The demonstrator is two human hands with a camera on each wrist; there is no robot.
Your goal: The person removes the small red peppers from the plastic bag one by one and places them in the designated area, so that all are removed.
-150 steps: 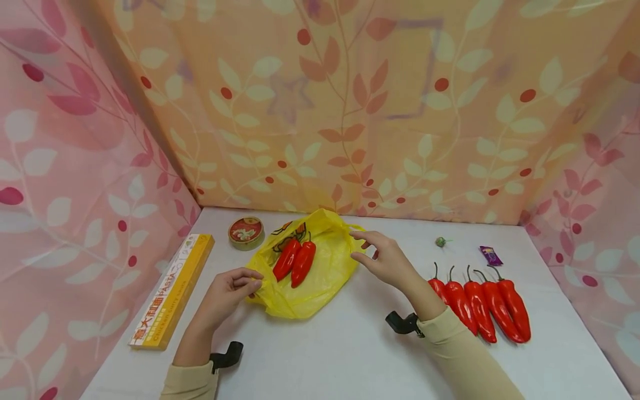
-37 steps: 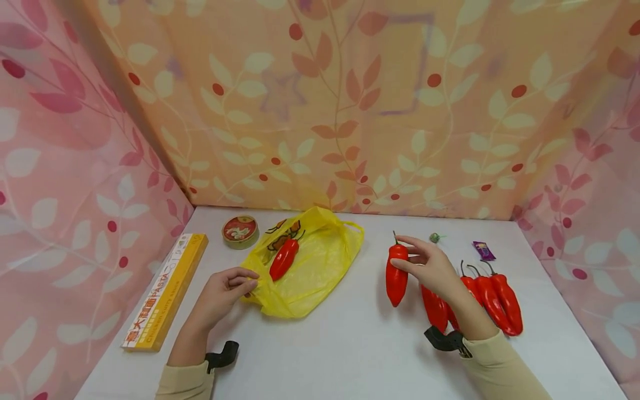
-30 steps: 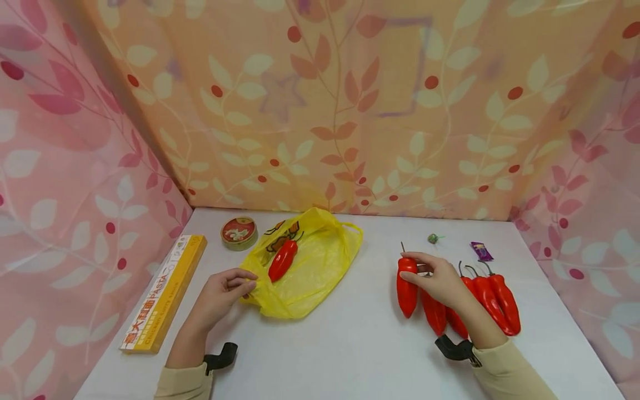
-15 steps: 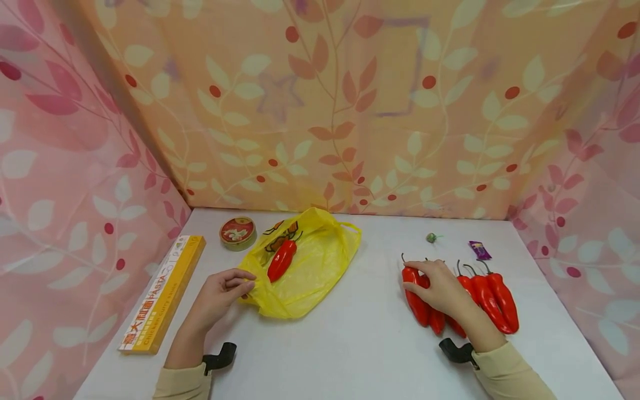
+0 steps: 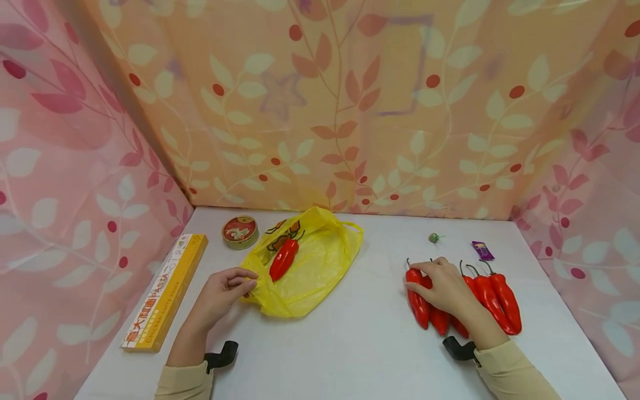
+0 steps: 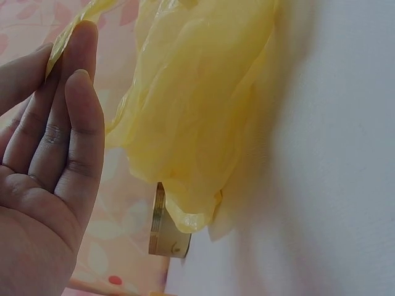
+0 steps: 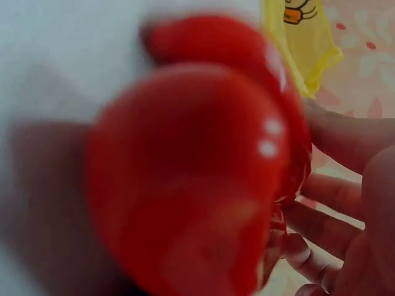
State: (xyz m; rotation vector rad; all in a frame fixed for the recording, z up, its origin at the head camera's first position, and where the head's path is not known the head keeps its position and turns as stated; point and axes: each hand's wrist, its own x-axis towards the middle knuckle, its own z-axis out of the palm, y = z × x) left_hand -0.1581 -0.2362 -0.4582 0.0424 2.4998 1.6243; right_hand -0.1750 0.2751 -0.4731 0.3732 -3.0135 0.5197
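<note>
My left hand (image 5: 220,294) pinches the near left edge of a yellow plastic bag (image 5: 325,272); in the left wrist view thumb and fingers meet on the thin film (image 6: 65,40). One red chili pepper (image 5: 284,260) lies inside the bag's open mouth. On the right, my right hand (image 5: 445,289) grips another red pepper (image 5: 418,305) near its stem end, thumb on the left side and fingers over the top. That pepper lies at the left end of a row of similar red peppers (image 5: 487,300), some partly hidden under the hand. Blurred red peppers (image 7: 191,166) fill the right wrist view.
Behind the bag stands a round red-and-gold tin (image 5: 240,232). A yellow pasta box (image 5: 167,294) lies at far left. A small green wrapped lollipop (image 5: 434,238) and a purple candy packet (image 5: 482,250) lie behind the peppers. Patterned cloth walls (image 5: 350,111) enclose the white table (image 5: 330,355).
My right hand has taken one of two peppers from the bag, carried it right and lowered it beside the row. The left hand has stayed at the bag's edge.
</note>
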